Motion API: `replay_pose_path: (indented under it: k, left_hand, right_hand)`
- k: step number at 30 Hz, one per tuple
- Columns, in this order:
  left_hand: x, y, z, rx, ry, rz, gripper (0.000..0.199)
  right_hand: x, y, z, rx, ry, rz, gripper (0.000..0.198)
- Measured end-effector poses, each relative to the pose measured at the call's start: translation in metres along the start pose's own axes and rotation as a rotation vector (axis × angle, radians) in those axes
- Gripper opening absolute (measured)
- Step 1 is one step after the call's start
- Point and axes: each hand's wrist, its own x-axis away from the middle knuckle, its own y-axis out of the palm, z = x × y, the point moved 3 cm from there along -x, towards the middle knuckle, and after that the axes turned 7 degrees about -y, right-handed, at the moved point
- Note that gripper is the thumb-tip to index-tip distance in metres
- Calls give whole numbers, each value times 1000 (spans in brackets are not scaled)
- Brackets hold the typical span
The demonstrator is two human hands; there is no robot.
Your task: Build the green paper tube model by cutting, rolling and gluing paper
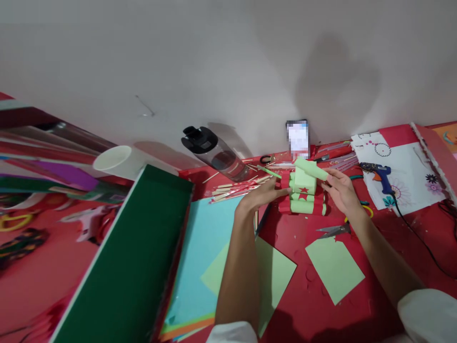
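Observation:
A craft piece of rolled light-green paper point(302, 206), with red bands at its ends and red stars, sits near the wall. My left hand point(262, 194) grips its left side, the thumb against the rolls and the other fingers mostly hidden. Just above those fingers a thin bright-green strip point(269, 171) sticks out to the left. At the top right, my right hand point(341, 189) pinches the end of a light-green paper piece point(311, 169) that lies slanted over the craft. Grey-bladed scissors point(334, 229) with yellow handles rest below my right hand, beside a light-green sheet point(334, 269).
A dark-green box point(132, 257) stands left of blue paper point(200, 238). Along the wall are a bottle point(217, 152), a white cup point(124, 162), wooden sticks point(239, 189) and a phone point(298, 138). At right, a blue glue gun point(383, 177) trails its black cord over the red table.

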Motion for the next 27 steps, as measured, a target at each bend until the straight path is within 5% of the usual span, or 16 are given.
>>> replay_pose_path:
  k: [3,7,10,15,27]
  left_hand:
    - [-8,4,-14,98,-114,9,58]
    - [-10,10,-12,257,-67,-107,61]
    - [-5,11,0,375,40,-190,59]
    - [-1,9,12,454,135,-99,57]
    - [-6,13,16,491,154,-46,57]
  right_hand:
    - [-3,-6,3,3,-9,-35,38]
    - [-1,-8,-12,138,-112,-103,37]
    - [5,-2,-40,351,-307,-182,28]
    - [18,10,-76,722,-637,-233,18]
    - [24,21,-71,853,-756,-288,19]
